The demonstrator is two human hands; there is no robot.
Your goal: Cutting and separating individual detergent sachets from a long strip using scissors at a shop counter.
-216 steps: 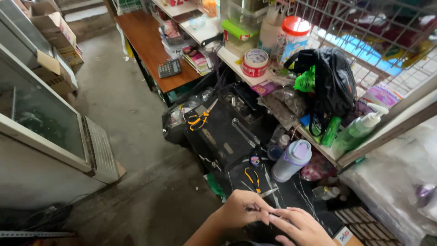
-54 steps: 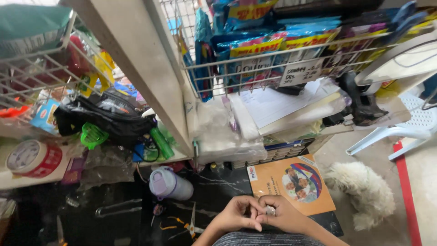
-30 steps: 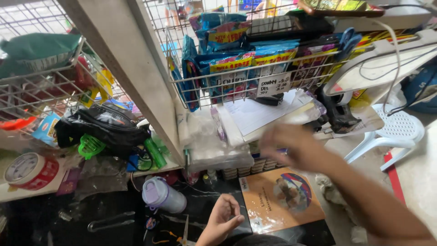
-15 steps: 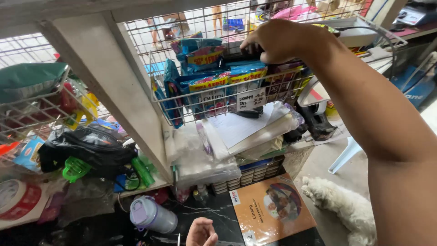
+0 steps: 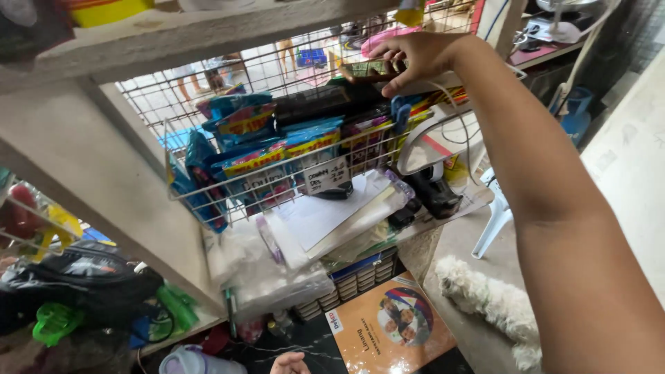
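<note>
My right hand [image 5: 410, 54] is stretched up and away from me to the top of a wire basket [image 5: 208, 188] on the shelf. Its fingers pinch a small flat object with a greenish face [image 5: 366, 68], held just above the dark and blue packets [image 5: 312, 111] stacked in the basket. My forearm [image 5: 554, 208] crosses the right side of the view. Only the fingertips of my left hand [image 5: 289, 362] show at the bottom edge, low over a dark surface; whether they hold anything is hidden.
Papers in plastic sleeves [image 5: 325, 215] and a black tape dispenser [image 5: 435, 195] lie under the basket. An orange book [image 5: 391, 327], a white fluffy dog [image 5: 485, 299] and a white plastic chair [image 5: 493, 225] are below. A black bag [image 5: 90, 277] sits left of a wooden post [image 5: 104, 187].
My right hand left my left hand near my lap and rose to the top of the wire basket. The view tilted upward, so my left hand dropped to the bottom edge.
</note>
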